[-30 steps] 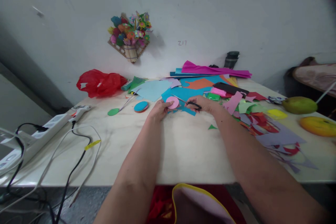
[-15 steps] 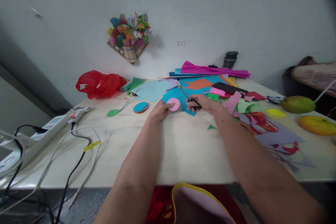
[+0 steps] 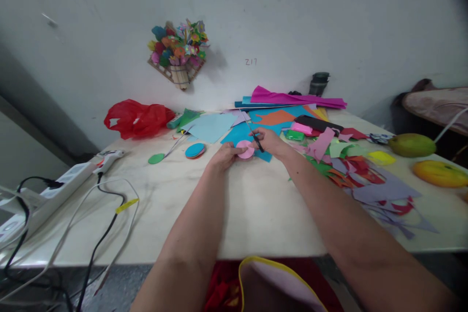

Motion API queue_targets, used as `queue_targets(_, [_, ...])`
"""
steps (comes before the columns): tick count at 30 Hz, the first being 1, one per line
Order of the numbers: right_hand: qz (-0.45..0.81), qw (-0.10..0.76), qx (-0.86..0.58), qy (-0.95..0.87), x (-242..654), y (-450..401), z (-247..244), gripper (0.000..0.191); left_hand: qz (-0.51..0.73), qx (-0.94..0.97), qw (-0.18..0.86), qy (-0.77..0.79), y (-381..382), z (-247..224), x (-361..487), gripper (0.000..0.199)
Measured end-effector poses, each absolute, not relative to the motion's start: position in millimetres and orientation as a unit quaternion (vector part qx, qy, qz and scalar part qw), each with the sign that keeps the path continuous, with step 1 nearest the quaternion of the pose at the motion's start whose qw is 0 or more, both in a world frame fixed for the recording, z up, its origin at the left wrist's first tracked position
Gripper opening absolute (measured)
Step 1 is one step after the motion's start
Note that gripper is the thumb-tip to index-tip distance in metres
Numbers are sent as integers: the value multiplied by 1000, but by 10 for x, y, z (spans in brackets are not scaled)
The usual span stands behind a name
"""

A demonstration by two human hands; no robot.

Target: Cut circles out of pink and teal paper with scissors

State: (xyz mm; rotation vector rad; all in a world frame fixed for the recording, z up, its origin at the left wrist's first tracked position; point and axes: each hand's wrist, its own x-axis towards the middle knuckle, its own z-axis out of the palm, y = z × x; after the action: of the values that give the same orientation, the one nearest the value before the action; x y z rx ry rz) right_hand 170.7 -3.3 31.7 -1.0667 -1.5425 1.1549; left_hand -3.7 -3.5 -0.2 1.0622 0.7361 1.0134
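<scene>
My left hand (image 3: 225,155) pinches a pink paper circle (image 3: 244,149) from its left side, thumb on top. At the circle's right edge is my right hand (image 3: 266,139), closed around the dark handles of a pair of scissors (image 3: 258,143), whose thin blades point up and away to the left. A fingertip of that hand meets the pink circle. Under and behind the hands lies a blue sheet (image 3: 234,133). A small stack of round pieces with a blue circle (image 3: 195,150) on top rests left of my left hand, and a green circle (image 3: 156,158) lies farther left.
Paper scraps (image 3: 365,175) are heaped on the right, near a green mango (image 3: 412,145) and a yellow one (image 3: 438,173). A black phone-like object (image 3: 318,123) lies behind them. At left are a red plastic bag (image 3: 139,119), a power strip (image 3: 69,178) and loose cables.
My right hand has moved left with the scissors to the pink circle, and its fingers now touch it. The scissors have turned more upright. The pink circle has shifted slightly right.
</scene>
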Motion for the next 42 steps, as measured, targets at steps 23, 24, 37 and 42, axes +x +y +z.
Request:
queue_targets(23, [418, 529, -486, -555, 1552, 56, 206, 35, 582, 410, 608, 351, 10, -26, 56, 27])
queue_targets(24, [430, 521, -492, -550, 1570, 37, 226, 35, 582, 410, 608, 352, 9, -22, 46, 29])
queue_targets(37, [466, 319, -452, -691, 2130, -11, 273, 31, 630, 383, 592, 324, 39, -11, 8, 31])
queue_targets(42, [487, 289, -437, -698, 2157, -19, 281, 30, 636, 373, 597, 316, 72, -39, 10, 30])
